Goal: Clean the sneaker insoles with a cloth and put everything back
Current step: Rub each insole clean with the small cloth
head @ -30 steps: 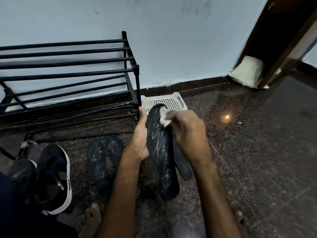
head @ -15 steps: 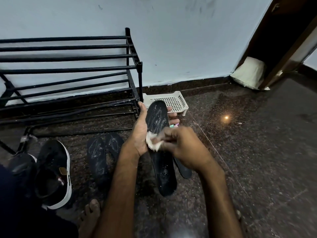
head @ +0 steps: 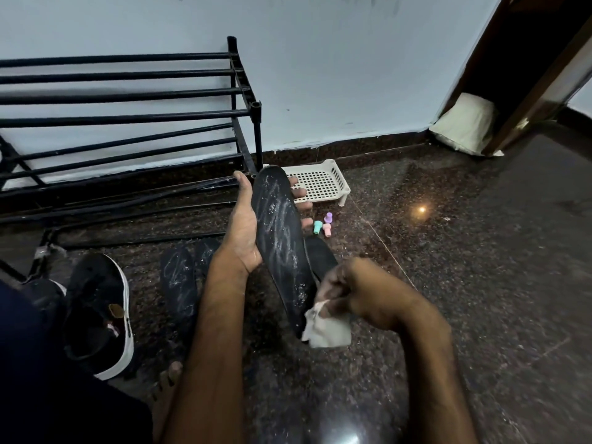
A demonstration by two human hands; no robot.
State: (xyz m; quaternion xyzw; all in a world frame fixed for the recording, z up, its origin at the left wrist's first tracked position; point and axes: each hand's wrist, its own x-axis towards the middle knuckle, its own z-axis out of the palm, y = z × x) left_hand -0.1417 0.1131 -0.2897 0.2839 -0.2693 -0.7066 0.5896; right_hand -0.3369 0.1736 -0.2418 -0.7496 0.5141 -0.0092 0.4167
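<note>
The right hand (head: 362,293), pinching the cloth (head: 326,328), has slid down the insole (head: 282,238) to its near end. The left hand (head: 243,232) grips its far half above the floor (head: 448,251); white streaks remain, so more passes seem needed

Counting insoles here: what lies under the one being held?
Part of a second insole shows behind the held insole. The rest is covered, so what supports it is unclear.
</note>
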